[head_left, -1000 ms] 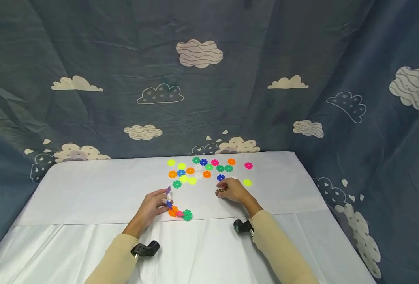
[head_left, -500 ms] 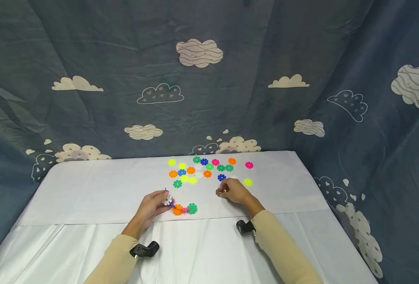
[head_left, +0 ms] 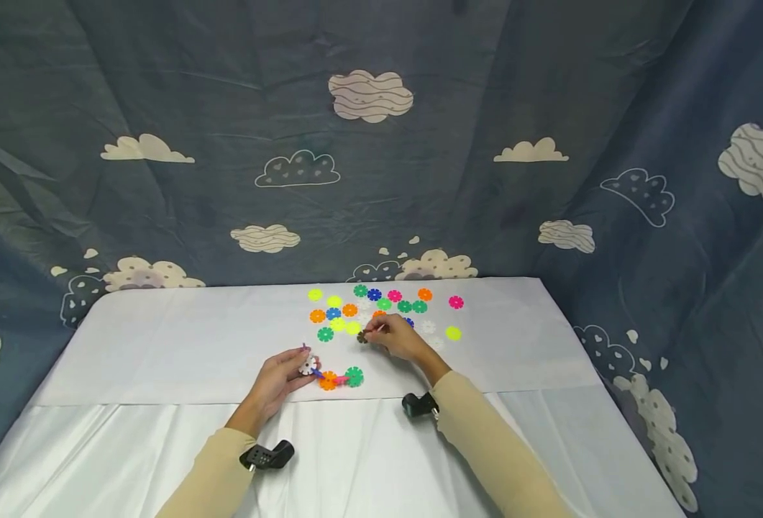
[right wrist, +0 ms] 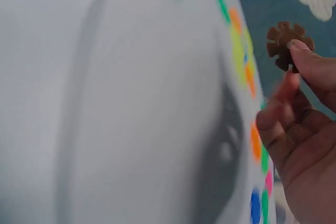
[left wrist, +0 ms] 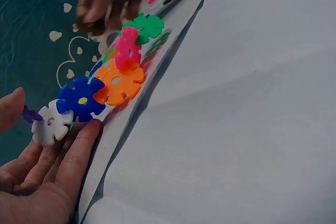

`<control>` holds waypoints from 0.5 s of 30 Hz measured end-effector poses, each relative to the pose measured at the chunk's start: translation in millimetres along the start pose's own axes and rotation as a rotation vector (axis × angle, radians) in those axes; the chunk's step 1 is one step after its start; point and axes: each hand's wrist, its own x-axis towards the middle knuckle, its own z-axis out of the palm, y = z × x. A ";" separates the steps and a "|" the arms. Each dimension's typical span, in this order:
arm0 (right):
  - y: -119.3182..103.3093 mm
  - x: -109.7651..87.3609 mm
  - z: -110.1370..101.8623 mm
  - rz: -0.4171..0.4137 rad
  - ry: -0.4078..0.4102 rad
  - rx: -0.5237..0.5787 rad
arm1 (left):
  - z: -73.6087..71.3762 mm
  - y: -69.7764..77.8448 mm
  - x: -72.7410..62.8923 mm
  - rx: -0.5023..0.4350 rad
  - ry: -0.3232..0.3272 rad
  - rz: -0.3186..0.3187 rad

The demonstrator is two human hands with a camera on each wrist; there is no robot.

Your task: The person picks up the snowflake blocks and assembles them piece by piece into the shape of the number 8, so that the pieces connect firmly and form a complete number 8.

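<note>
My left hand [head_left: 277,378] holds the end of a chain of interlocked notched plastic discs, gripping near the purple disc [left wrist: 30,115] and the white disc [left wrist: 51,123]. From there the chain runs through a blue disc [left wrist: 81,99], an orange disc [left wrist: 118,81] and a pink disc [left wrist: 127,48] to a green disc [left wrist: 144,28]. Between thumb and fingers, my right hand [head_left: 399,339] pinches a brown notched disc [right wrist: 283,43]. That disc is raised, behind the chain's green end and apart from it. The back of the right hand partly covers loose discs in the head view.
Loose discs in several colours lie spread over the rear of the white table [head_left: 161,345], among them a green disc [head_left: 325,334], a yellow disc [head_left: 453,333] and a pink disc [head_left: 456,302]. A dark cloud-print curtain [head_left: 226,201] hangs behind the table.
My right hand has moved left with the brown disc, toward the chain. The left hand has turned the chain, so its green end swung right and slightly up.
</note>
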 end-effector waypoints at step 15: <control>-47.6 46.7 66.0 -0.031 0.030 0.320 | 0.0 -1.8 0.5 -0.003 -0.026 0.066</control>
